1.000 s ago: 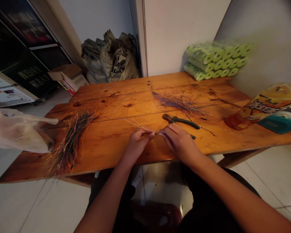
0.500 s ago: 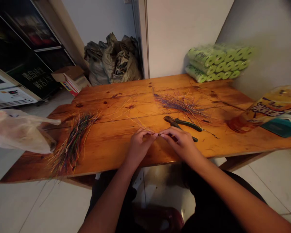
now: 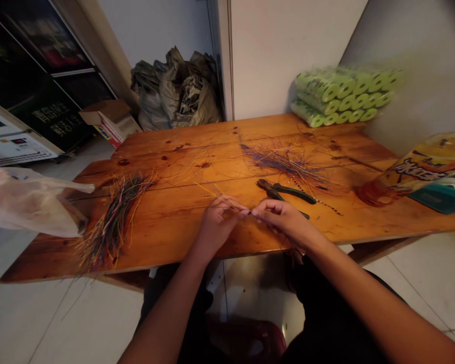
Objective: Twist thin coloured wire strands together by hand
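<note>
My left hand (image 3: 217, 222) pinches several thin wires (image 3: 212, 190), whose orange ends stick out to the upper left over the wooden table (image 3: 167, 217). Fingertip to fingertip with it, my right hand (image 3: 276, 217) is closed on the other end of the wires. Just behind my right hand lie pliers (image 3: 275, 192) with dark green handles. A thick bundle of coloured wires (image 3: 117, 217) rests on the left of the table. Farther back, a looser pile of purple and orange wires (image 3: 284, 162) is spread out.
At the left edge is a plastic bag (image 3: 30, 205). A drink bottle (image 3: 413, 169) and a teal object (image 3: 440, 196) stand at the right. Green-wrapped rolls (image 3: 341, 96) are stacked at the back right. Grey sacks (image 3: 178, 93) and a cardboard box (image 3: 111, 121) are behind the table.
My right hand has turned slightly, with its fingers more curled, and has shifted a little at the wires. My left hand has barely moved.
</note>
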Tool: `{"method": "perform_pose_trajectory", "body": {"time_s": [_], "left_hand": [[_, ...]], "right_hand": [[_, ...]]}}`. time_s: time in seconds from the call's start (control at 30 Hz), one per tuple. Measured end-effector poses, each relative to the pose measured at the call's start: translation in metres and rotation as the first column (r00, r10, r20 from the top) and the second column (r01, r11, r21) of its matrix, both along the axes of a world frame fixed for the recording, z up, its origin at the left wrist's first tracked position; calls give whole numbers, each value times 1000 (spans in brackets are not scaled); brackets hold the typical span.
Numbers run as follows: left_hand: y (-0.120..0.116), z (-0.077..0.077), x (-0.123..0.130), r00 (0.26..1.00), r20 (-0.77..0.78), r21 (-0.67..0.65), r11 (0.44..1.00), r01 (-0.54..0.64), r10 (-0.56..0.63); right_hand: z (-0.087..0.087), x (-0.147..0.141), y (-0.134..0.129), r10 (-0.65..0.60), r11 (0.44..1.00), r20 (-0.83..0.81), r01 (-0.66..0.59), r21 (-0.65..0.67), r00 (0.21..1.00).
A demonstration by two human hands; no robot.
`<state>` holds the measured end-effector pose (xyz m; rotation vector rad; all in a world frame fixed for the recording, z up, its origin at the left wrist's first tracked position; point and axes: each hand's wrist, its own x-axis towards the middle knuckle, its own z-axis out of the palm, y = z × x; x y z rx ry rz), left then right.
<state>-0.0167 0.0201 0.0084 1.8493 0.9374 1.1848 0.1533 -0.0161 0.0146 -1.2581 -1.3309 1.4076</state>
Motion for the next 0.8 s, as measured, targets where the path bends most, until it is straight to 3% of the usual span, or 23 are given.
{"method": "perform_pose_trajectory", "body": {"time_s": [0.13,0.33,0.43,0.53,0.67,0.8], "left_hand": [[-2,-1,2,1000,-18,-64,998,-4,3],[-5,-5,8,998,40,-65,997,-35,38],[-5,-6,8,998,27,-15,998,-65,65],[-5,-6,7,993,-22,72,991,-116,118],[-5,-6,7,980,-73,146,974,-171,183],[-5,-8,8,966,-78,165,959,-231,246]], "right_hand": [[0,-1,3,2,994,86,-12,112,996],[-7,-4,1,-177,927,289,61,369,941],[-9,-5,0,-192,938,256,100,333,947],[-7,-5,1,-137,972,83,118,202,987],[-3,-6,2,-163,985,-80,167,53,983],[-7,-9,4,-223,964,-154,242,114,963]]}}
